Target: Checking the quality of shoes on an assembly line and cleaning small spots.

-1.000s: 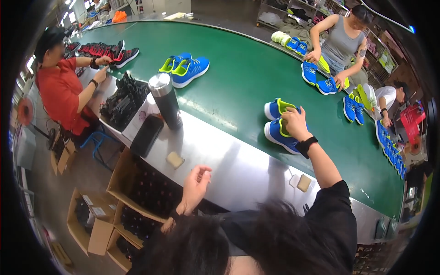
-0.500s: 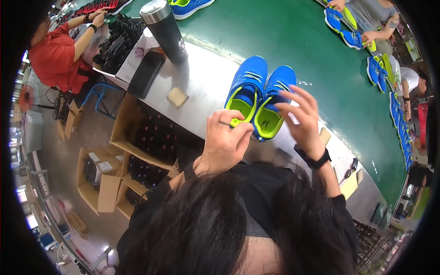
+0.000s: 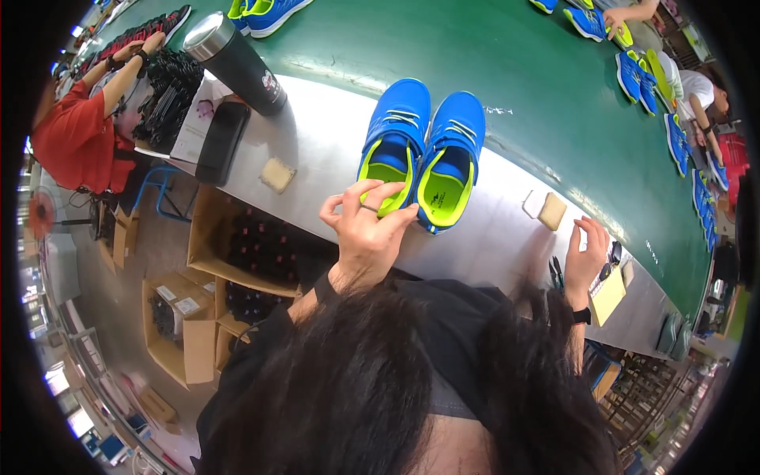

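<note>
A pair of blue shoes with lime-green linings stands side by side, toes pointing away: the left shoe point(image 3: 400, 107) and the right shoe point(image 3: 461, 119). My left hand point(image 3: 366, 229) is at the heel of the left shoe, its fingers bent over the collar and its thumb near the gap between the heels. Part of that heel is hidden behind the hand. Off to the right, my right hand point(image 3: 584, 257) is raised over the metal surface, fingers loosely bent and apart, with nothing seen in them. Beside it lie dark pens point(image 3: 557, 273) and a yellow paper pad point(image 3: 608, 297).
A black tumbler point(image 3: 237, 67), a dark case point(image 3: 223, 142) and a tan sponge-like block point(image 3: 278, 175) are on the metal ledge point(image 3: 317, 158). Another tan block point(image 3: 552, 211) lies right of the shoes. Beyond stretches a green belt point(image 3: 530, 71) with more shoes. Cartons point(image 3: 202, 237) stand lower left.
My right hand has left the right shoe's side and moved right, toward the pens and pad. My left hand stays at the left shoe's heel. The whole view has shifted.
</note>
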### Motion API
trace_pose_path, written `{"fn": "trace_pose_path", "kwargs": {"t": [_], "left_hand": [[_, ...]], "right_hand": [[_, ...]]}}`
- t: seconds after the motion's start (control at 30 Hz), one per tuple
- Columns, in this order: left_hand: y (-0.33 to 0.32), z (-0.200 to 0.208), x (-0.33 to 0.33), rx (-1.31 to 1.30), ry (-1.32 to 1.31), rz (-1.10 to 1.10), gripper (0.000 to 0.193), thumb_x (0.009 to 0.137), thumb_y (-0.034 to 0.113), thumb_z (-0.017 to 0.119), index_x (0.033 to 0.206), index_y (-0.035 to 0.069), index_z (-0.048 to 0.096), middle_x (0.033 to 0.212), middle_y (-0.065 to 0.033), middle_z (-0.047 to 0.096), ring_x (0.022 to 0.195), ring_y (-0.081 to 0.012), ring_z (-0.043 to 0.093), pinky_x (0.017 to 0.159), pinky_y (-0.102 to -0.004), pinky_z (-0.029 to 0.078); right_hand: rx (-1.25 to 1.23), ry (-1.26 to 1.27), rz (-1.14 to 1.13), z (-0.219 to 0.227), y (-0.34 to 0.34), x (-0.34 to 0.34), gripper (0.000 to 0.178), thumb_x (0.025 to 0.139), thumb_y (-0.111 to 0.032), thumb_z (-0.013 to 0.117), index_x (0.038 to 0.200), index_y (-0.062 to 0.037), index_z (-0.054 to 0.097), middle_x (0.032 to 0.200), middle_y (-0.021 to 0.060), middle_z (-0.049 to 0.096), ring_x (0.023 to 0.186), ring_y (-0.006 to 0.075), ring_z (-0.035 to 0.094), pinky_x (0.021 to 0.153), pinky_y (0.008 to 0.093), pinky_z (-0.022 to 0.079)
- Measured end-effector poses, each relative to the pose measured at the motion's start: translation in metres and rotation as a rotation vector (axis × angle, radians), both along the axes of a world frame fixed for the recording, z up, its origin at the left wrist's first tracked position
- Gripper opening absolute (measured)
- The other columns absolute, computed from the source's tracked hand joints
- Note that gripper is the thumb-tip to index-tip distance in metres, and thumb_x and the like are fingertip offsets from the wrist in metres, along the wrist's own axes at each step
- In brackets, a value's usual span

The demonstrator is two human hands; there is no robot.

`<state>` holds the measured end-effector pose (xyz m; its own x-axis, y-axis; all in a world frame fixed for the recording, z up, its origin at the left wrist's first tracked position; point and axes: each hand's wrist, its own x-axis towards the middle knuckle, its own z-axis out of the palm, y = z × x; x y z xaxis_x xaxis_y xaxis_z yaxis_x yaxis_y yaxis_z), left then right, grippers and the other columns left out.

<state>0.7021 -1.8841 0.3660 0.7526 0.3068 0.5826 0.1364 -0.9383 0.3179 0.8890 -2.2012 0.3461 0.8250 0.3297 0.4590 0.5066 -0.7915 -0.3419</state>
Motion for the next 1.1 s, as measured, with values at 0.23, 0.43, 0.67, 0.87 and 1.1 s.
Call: {"fn": "trace_pose_path", "kwargs": {"t": [0.23,0.43,0.67,0.87,1.1], "left_hand": [[-0.001,-0.005,-0.009,-0.031,-0.068,0.009,0.020,0.063,0.011,0.079,0.078,0.023,0.072,0.104,0.0035,0.058,0.109,-0.0188,0.053,0.092,-0.0428,0.025],[0.001,0.009,-0.027,-0.175,-0.191,-0.050,0.022,0.060,0.004,0.077,0.075,0.017,0.068,0.089,-0.0002,0.052,0.102,-0.0215,0.055,0.089,-0.0376,0.031],[0.041,-0.005,-0.071,-0.115,-0.192,0.062,0.017,0.070,-0.001,0.067,0.080,0.009,0.057,0.084,-0.0045,0.055,0.083,-0.0251,0.057,0.082,-0.0390,0.036],[0.082,-0.016,-0.150,-0.072,0.606,0.531,0.021,0.089,0.020,0.061,0.096,0.000,0.061,0.090,-0.0150,0.061,0.092,-0.0353,0.056,0.083,-0.0413,0.041],[0.068,0.014,-0.093,-0.073,0.170,0.529,0.027,0.083,0.016,0.070,0.107,0.007,0.062,0.108,-0.0139,0.051,0.097,-0.0308,0.051,0.084,-0.0401,0.045]], "right_hand": [[-0.193,0.308,-0.134,-0.006,-0.030,-0.022,0.027,0.087,-0.024,0.069,0.096,0.0001,0.059,0.096,0.0149,0.059,0.093,0.0343,0.054,0.083,0.0425,0.044],[-0.445,0.527,-0.074,0.018,-0.042,-0.042,0.036,0.079,-0.022,0.076,0.094,0.0001,0.053,0.090,0.0152,0.057,0.090,0.0339,0.055,0.078,0.0428,0.044],[-0.424,0.516,-0.051,0.026,-0.018,-0.045,0.027,0.082,-0.016,0.073,0.098,-0.0011,0.055,0.094,0.0143,0.058,0.091,0.0330,0.056,0.080,0.0417,0.045],[-0.017,0.499,0.117,0.025,0.066,-0.046,0.028,0.087,-0.015,0.068,0.109,-0.0009,0.059,0.096,0.0136,0.062,0.083,0.0276,0.060,0.077,0.0367,0.048],[0.457,1.040,0.248,0.022,0.156,-0.062,0.048,0.096,-0.020,0.062,0.133,-0.0003,0.041,0.115,0.0167,0.058,0.090,0.0203,0.062,0.070,0.0328,0.054]]}}
